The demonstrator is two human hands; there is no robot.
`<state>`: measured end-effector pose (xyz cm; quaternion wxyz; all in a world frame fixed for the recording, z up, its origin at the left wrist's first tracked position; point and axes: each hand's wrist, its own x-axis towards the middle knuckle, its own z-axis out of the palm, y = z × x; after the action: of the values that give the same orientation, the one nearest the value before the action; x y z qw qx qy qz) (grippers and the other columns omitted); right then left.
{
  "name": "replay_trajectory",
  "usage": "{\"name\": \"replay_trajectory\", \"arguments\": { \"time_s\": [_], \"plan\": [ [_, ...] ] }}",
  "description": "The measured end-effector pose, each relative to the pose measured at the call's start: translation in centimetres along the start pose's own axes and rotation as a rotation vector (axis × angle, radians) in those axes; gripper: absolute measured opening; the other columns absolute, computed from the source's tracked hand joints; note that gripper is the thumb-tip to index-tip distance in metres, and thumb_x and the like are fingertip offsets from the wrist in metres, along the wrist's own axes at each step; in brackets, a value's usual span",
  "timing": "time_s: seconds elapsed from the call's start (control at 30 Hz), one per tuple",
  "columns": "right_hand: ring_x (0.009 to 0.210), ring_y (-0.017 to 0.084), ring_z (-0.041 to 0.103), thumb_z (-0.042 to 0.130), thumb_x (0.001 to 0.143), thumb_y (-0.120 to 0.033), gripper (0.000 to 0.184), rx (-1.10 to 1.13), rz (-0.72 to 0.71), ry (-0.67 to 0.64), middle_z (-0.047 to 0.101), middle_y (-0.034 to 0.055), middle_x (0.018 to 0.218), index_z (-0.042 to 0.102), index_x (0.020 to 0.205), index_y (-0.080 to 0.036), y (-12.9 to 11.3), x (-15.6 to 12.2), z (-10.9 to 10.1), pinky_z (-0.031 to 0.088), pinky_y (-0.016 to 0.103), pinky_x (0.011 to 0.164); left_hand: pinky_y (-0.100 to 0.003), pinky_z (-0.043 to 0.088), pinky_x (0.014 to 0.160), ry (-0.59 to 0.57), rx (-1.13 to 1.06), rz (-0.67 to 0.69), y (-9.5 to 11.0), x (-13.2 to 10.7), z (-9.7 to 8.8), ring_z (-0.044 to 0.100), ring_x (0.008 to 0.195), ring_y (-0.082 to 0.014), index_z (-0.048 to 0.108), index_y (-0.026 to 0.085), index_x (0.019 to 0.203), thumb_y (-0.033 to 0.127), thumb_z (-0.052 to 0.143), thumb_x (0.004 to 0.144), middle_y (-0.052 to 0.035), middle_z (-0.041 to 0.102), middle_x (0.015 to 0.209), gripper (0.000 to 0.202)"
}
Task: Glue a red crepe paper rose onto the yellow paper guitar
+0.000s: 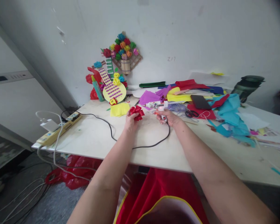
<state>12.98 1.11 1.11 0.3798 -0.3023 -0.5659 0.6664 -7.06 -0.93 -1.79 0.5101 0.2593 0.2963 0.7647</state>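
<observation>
My left hand [130, 121] is closed around the base of a red paper flower [137, 113] with curled petals. In my right hand [166, 117] is a white hot glue gun [163, 118], its small red switch showing and its nozzle end pointing left toward the flower. A black power cord [151, 146] runs from the glue gun's handle across the table to the left. The glue gun's tip is near the flower, but I cannot tell whether they touch. A yellow paper sheet [119, 109] lies just left of my left hand.
A power strip [58, 129] sits at the table's left edge. Paper-flower decorations [114, 90] lean on the wall. Scissors [191, 114], a black phone-like slab [200, 102], purple paper [150, 97] and blue crepe paper [235, 118] lie right and behind. A dark green bottle [247, 87] stands far right.
</observation>
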Motion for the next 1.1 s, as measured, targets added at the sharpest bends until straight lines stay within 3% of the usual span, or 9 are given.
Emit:
{"name": "replay_trajectory", "arguments": {
  "time_s": [0.53, 0.7, 0.87, 1.1],
  "plan": [
    [0.031, 0.006, 0.037, 0.073, 0.061, -0.037, 0.03, -0.102, -0.039, 0.041, 0.053, -0.0024, 0.047, 0.062, 0.074, -0.011, 0.1, 0.1, 0.4, 0.031, 0.022, 0.031, -0.027, 0.047, 0.064, 0.018, 0.029, -0.012, 0.0, 0.1, 0.0, 0.064, 0.078, -0.018, 0.053, 0.02, 0.094, 0.006, 0.066, 0.05, -0.0031, 0.067, 0.087, 0.048],
    [0.031, 0.005, 0.038, 0.075, 0.057, -0.036, 0.03, -0.069, -0.149, 0.222, 0.053, -0.0034, 0.047, 0.055, 0.064, -0.015, 0.6, 1.0, 0.6, 0.032, 0.022, 0.031, -0.028, 0.049, 0.064, -0.066, 0.054, -0.022, 0.0, -0.3, 0.4, 0.063, 0.073, -0.0161, 0.054, 0.02, 0.097, 0.004, 0.068, 0.046, -0.0013, 0.065, 0.084, 0.056],
    [0.033, 0.006, 0.04, 0.078, 0.05, -0.033, 0.04, -0.047, -0.174, 0.406, 0.056, -0.005, 0.051, 0.057, 0.079, -0.015, 0.4, 1.6, 1.1, 0.032, 0.021, 0.033, -0.029, 0.049, 0.062, -0.182, 0.156, -0.082, -0.1, -0.8, 0.7, 0.062, 0.074, -0.0167, 0.054, 0.021, 0.102, 0.006, 0.071, 0.046, -0.0026, 0.063, 0.091, 0.061],
    [0.037, 0.006, 0.04, 0.078, 0.05, -0.033, 0.038, -0.084, -0.258, 0.443, 0.052, -0.0064, 0.052, 0.055, 0.075, -0.017, 0.0, 1.8, 2.1, 0.036, 0.023, 0.037, -0.033, 0.051, 0.069, -0.255, 0.217, -0.136, -0.2, -1.1, 0.9, 0.063, 0.078, -0.018, 0.054, 0.022, 0.104, 0.004, 0.07, 0.047, -0.0019, 0.063, 0.091, 0.062]
  ]
}}
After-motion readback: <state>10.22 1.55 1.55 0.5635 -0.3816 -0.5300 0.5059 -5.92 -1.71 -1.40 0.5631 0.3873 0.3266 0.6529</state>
